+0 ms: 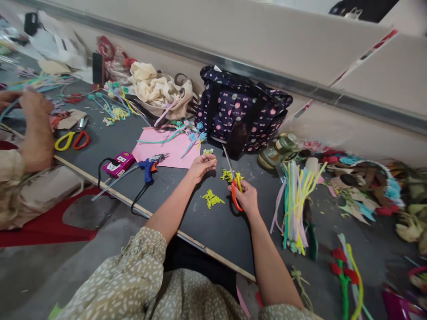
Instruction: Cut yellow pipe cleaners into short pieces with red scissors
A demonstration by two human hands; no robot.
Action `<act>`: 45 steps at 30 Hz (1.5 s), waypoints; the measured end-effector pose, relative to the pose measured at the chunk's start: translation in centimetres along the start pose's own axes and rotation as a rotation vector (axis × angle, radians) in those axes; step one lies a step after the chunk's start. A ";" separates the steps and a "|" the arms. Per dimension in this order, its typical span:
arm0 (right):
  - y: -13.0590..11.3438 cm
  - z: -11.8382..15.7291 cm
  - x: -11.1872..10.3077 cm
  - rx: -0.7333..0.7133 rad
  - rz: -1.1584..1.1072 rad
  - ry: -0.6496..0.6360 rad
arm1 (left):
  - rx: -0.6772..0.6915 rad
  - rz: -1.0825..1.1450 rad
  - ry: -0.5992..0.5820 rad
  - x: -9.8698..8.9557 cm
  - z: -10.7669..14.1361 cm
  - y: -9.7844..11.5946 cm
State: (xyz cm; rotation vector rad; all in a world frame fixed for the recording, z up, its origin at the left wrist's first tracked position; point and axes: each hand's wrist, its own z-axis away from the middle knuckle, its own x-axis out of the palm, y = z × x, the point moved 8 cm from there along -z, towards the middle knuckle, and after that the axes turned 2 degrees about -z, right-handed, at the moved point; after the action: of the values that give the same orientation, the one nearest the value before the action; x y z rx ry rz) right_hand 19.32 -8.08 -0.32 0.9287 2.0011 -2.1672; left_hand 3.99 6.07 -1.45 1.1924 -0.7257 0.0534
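Note:
My right hand [247, 196] grips scissors [236, 191] with orange and yellow handles, their blades pointing away from me. Close to its left, my left hand [201, 168] is closed in a pinch. Something tiny may be at its fingertips, too small to name. Below and between the hands lies a pile of short yellow-green cut pieces [212, 199]. A second pile of yellow-green pieces [227, 175] is partly behind the scissors. Some pale bits [208, 151] lie just beyond my left fingertips.
A glue gun [147, 170], a pink tape measure [119, 164] and a pink sheet [160, 151] lie to the left. A patterned bag [247, 106], a jar [279, 150] and bundled fuzzy stems [296, 204] stand beyond and right. At far left, another person's hands [35, 104] work.

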 end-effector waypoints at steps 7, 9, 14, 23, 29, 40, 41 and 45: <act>-2.0 1.0 0.6 -0.125 0.571 0.034 | -0.009 0.185 0.096 -1.0 0.0 0.5; -2.2 1.1 0.9 -0.164 0.634 0.039 | -0.012 0.218 0.128 -1.3 0.0 0.5; -2.4 1.3 1.0 -0.222 0.683 0.098 | -0.002 0.280 0.148 -1.8 -0.2 0.4; -2.8 1.7 0.7 -0.259 0.661 0.131 | -0.018 0.239 0.162 -1.8 -0.2 0.0; -2.5 1.6 0.6 -0.260 0.695 0.142 | 0.041 0.163 0.161 -1.6 0.1 0.8; -2.7 1.6 0.3 -0.249 0.701 0.159 | 0.108 -0.020 0.212 -2.3 0.2 1.9; -2.7 1.6 0.2 -0.242 0.686 0.164 | 0.095 0.002 0.217 -2.4 0.2 1.8; -2.7 1.7 0.3 -0.251 0.651 0.156 | 0.064 0.053 0.230 -2.6 0.0 1.5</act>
State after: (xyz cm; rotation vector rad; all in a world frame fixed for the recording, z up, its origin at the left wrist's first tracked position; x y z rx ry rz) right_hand 17.29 -9.08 1.89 1.4768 1.6431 -1.4993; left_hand 1.36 7.54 -1.60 1.2049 -0.5561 0.2558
